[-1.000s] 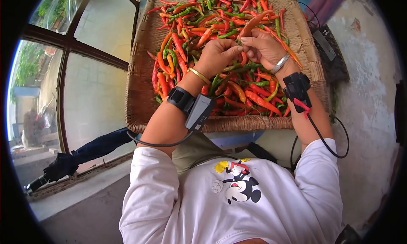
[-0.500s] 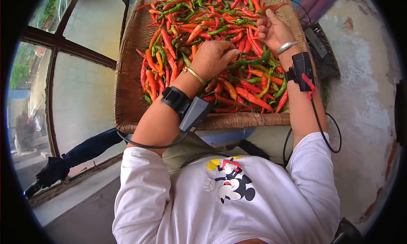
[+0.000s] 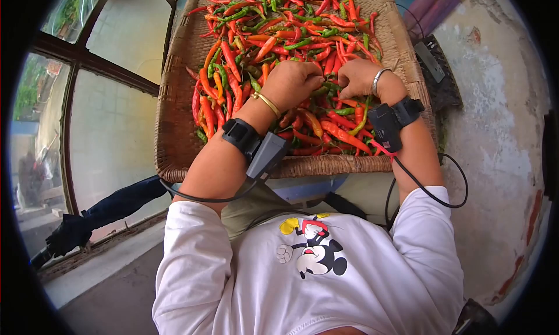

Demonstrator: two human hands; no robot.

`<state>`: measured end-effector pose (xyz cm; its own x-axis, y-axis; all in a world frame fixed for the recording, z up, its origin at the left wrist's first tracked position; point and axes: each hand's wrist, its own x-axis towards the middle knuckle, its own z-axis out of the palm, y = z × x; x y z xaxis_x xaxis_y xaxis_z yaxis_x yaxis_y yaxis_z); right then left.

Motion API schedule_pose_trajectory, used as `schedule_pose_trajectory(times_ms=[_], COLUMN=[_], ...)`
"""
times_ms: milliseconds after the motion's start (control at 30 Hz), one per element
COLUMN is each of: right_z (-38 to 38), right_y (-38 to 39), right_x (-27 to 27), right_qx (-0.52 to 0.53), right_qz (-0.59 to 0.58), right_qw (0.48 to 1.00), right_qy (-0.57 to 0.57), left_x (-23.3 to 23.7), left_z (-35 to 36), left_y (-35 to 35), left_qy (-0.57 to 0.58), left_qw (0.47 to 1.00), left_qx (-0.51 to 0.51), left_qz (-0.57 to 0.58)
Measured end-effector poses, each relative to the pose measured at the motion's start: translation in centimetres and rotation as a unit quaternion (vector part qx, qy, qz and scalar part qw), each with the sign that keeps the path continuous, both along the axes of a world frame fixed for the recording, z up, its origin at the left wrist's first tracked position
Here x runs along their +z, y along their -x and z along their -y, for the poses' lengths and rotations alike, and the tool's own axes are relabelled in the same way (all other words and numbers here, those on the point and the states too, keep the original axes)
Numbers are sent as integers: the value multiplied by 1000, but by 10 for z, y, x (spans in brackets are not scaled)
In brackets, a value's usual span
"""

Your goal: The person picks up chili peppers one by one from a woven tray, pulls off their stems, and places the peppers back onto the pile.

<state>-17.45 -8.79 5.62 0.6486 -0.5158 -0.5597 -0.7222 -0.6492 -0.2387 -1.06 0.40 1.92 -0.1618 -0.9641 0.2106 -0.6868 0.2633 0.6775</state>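
A woven tray lies in front of me, heaped with several red, orange and green chili peppers. My left hand rests knuckles-up on the middle of the heap, its fingers curled and its fingertips hidden among the peppers. My right hand is just to its right, almost touching it, with its fingers dug down around a green chili pepper. Each wrist carries a black strapped device with a cable, plus a bangle.
A dark-framed window runs along the left. A black folded umbrella lies on the sill at lower left. A black box with a cable sits just past the tray's right edge, against a worn plaster wall.
My right hand held a red chili with the left, carried it out to the tray's far right corner, then came back empty of it to the heap. The left hand stayed low on the pile.
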Motion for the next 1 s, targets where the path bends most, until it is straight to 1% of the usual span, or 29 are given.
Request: schedule_pose_trajectory(times_ms=[67, 100, 167, 267, 400, 467, 500, 533, 567, 600, 633, 667, 700, 733, 767, 800, 867, 900, 933, 967, 1000], right_z=[-7, -8, -10, -7, -1, 4, 7, 9, 10, 7, 3, 0, -1, -1, -1, -2, -3, -5, -6, -8, -8], right_y=[-7, -9, -10, -10, -8, -2, 0, 2, 3, 1, -1, -3, -4, -4, -5, -6, -7, -8, -8, -9, -9], right_x=[2, 0, -10, -17, -9, -2, -1, -1, 1, 5, 10, 12, 9, 3, -2, -5, -7, -6, -4, -3, -4], right_qx=[30, 33, 19, -8, 18, -48, -46, -95, -143, -143, -203, -257, -258, -281, -299, -300, -342, -343, -315, -286, -286], right_qz=[-65, -64, -58, -29, 7, 121, 122, 250, 373, 375, 451, 513, 513, 551, 581, 581, 595, 596, 568, 539, 539], right_qw=[997, 997, 993, 997, 998, 983, 983, 953, 904, 903, 869, 808, 807, 752, 687, 687, 641, 640, 673, 706, 705], right_qy=[42, 42, 97, 78, 51, 132, 129, 142, 153, 153, 9, -135, -136, -228, -317, -317, -344, -344, -353, -360, -361], left_x=[0, -2, -5, -5, 0, -2, -4, -6, -7, -7, -6, -6, -4, -2, -1, 1, 6, 8, 9, 8, 6], left_z=[0, 1, 2, 1, 0, 1, 2, 2, 3, 3, 3, 3, 3, 2, 1, -1, -3, -4, -5, -4, -3], left_y=[-1, -1, -2, -3, -2, -2, -2, -1, 1, 2, 4, 3, 3, 3, 3, 4, 6, 8, 9, 8, 7], left_qy=[2, 2, 0, 6, -26, -38, -7, 24, 23, 64, 104, 103, 40, -24, -24, -41, -57, -56, -56, -56, -53], left_qw=[1000, 1000, 1000, 999, 998, 997, 996, 994, 994, 991, 986, 986, 990, 990, 990, 987, 984, 979, 973, 973, 975], left_qx=[2, -2, -4, 0, 9, 16, 16, 15, 16, 23, 29, 29, 18, 8, 7, 8, 6, 13, 19, 19, 19], left_qz=[-2, -10, -17, -32, -57, -69, -88, -107, -105, -116, -128, -127, -132, -137, -137, -155, -171, -198, -225, -224, -214])
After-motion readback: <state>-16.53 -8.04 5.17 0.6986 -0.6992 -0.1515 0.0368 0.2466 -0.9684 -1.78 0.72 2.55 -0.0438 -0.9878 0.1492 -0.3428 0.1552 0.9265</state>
